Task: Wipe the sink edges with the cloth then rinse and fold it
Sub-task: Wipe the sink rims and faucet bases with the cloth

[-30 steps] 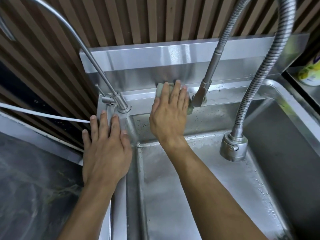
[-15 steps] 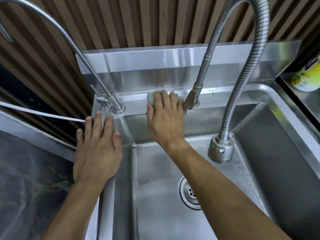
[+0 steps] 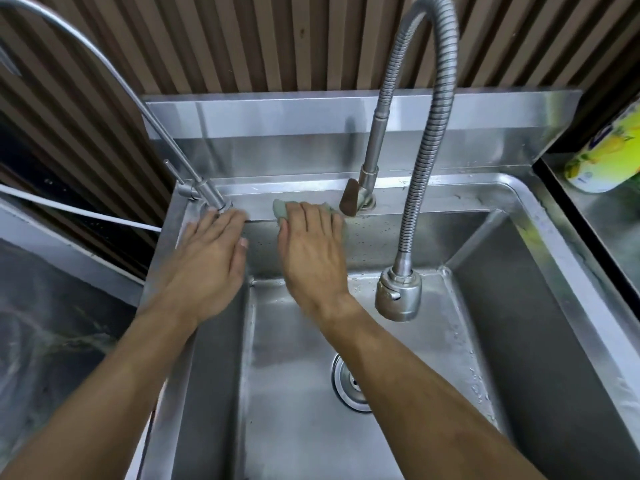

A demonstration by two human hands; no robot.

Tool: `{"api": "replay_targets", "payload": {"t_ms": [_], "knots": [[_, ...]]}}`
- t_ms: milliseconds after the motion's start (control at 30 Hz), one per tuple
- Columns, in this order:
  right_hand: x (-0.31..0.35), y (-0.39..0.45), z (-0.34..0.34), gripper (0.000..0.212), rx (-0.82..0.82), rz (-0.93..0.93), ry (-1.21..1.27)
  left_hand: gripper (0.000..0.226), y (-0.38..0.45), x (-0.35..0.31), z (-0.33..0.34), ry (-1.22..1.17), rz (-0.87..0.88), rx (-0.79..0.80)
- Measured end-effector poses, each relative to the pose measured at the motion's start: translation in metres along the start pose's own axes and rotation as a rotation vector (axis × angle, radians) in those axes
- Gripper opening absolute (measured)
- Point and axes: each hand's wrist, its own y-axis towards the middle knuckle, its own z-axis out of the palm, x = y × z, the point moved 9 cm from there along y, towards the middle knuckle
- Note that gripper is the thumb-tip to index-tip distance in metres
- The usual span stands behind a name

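My right hand (image 3: 311, 251) presses a pale green cloth (image 3: 281, 209) flat against the back ledge of the steel sink (image 3: 450, 195), just left of the main tap's base. Most of the cloth is hidden under my fingers; only its left corner and a bit on the right show. My left hand (image 3: 211, 258) rests flat and empty on the sink's back left corner, fingertips at the base of the thin tap (image 3: 211, 199).
A flexible hose tap (image 3: 426, 133) arches over the basin, its spray head (image 3: 398, 296) hanging right of my right wrist. The drain (image 3: 349, 382) lies in the basin floor. A yellow-green bottle (image 3: 606, 157) stands on the right counter. A dark counter lies to the left.
My right hand has slid the cloth leftward along the back ledge, away from the main tap's base. My left hand has shifted right and up, nearer the thin tap.
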Motion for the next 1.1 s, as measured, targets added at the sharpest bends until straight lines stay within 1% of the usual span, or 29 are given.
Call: {"api": "replay_targets", "payload": {"t_ms": [67,133,200,267,300,367,433,500,567,667,767,800,900,933,1000,1067,1100], "knots": [[0.007,-0.016,-0.015,0.044,0.024,-0.003,0.074,0.050,0.010,-0.018,-0.002,-0.010,0.049,-0.008],[0.015,-0.035,-0.044,0.043,0.000,-0.037,0.159,0.056,0.018,-0.033,-0.004,-0.041,0.061,-0.009],[0.017,-0.061,-0.086,0.041,-0.099,-0.096,0.270,0.067,0.026,-0.046,0.004,-0.008,0.060,0.068],[0.005,-0.090,-0.131,0.038,-0.222,-0.170,0.352,0.073,0.030,-0.060,0.015,0.122,0.079,0.142],[-0.008,-0.102,-0.151,0.038,-0.272,-0.205,0.353,0.069,0.032,-0.067,0.016,0.123,0.089,0.136],[-0.041,-0.116,-0.182,0.037,-0.362,-0.231,0.294,0.062,0.034,-0.080,0.010,0.020,0.079,0.053],[-0.077,-0.111,-0.193,0.036,-0.396,-0.174,0.227,0.061,0.038,-0.093,0.005,-0.002,0.081,-0.015],[-0.106,-0.091,-0.184,0.036,-0.369,-0.089,0.178,0.062,0.045,-0.105,0.004,0.024,0.087,-0.058],[-0.123,-0.064,-0.163,0.036,-0.316,-0.048,0.124,0.062,0.053,-0.113,0.004,0.033,0.087,-0.098],[-0.133,-0.022,-0.135,0.037,-0.299,-0.063,0.046,0.061,0.062,-0.118,0.009,0.047,0.127,-0.150],[-0.135,0.015,-0.114,0.040,-0.265,-0.063,-0.018,0.059,0.067,-0.113,0.020,0.059,0.192,-0.139],[-0.135,0.024,-0.103,0.043,-0.213,-0.059,-0.034,0.059,0.067,-0.109,0.022,0.061,0.198,-0.135],[-0.133,0.034,-0.057,0.061,0.015,-0.084,-0.111,0.058,0.071,-0.093,0.027,0.096,0.183,-0.151],[-0.134,0.029,-0.047,0.065,0.050,-0.098,-0.142,0.058,0.072,-0.091,0.027,0.114,0.180,-0.157],[-0.141,0.022,-0.044,0.069,0.027,-0.091,-0.161,0.059,0.077,-0.088,0.028,0.148,0.182,-0.162],[-0.145,0.021,-0.049,0.066,-0.029,-0.090,-0.137,0.060,0.084,-0.089,0.029,0.179,0.198,-0.158],[-0.144,0.022,-0.047,0.066,-0.016,-0.108,-0.144,0.061,0.087,-0.091,0.031,0.193,0.216,-0.146]]}}
